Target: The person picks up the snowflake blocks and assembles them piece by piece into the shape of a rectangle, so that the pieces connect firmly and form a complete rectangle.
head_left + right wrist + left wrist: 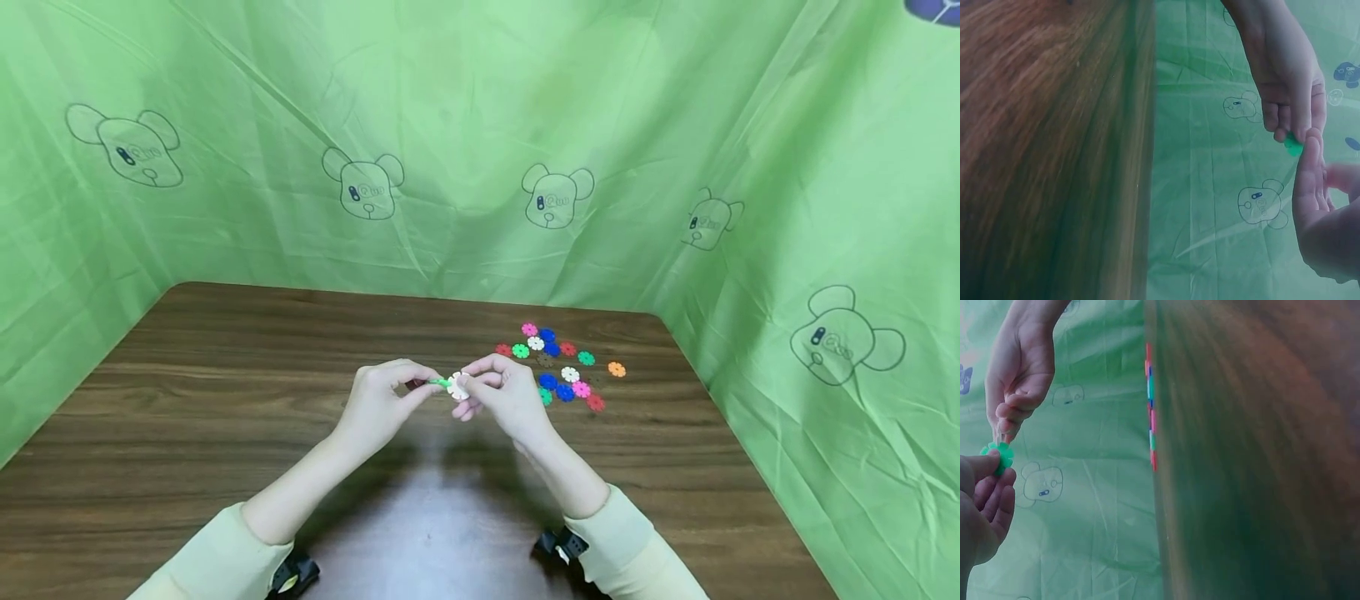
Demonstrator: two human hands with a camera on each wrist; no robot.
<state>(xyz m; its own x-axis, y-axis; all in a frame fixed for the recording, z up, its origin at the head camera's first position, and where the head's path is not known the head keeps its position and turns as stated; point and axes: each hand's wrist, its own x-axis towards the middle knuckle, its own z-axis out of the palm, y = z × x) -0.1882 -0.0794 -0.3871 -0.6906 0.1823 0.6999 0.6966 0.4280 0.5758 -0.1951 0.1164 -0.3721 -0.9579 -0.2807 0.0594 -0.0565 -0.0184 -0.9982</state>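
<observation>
My left hand (pixel 381 404) pinches a green notched disc (pixel 1004 457) between thumb and fingertips, above the table. From the other side, my right hand (pixel 513 398) pinches a white notched disc (pixel 457 385) by its edge. The two discs meet edge to edge at an angle; fingers partly hide them, so I cannot tell how deep their slots sit in each other. In the right wrist view, the green disc shows beneath the left fingertips, and the right fingers cover the white one.
Several loose notched discs lie on the brown wooden table (pixel 247 375) beyond and right of my right hand, among them an orange disc (pixel 617 369), a red disc (pixel 596 402) and a pink disc (pixel 529 330). A green printed curtain (pixel 465 250) surrounds the table's back and sides.
</observation>
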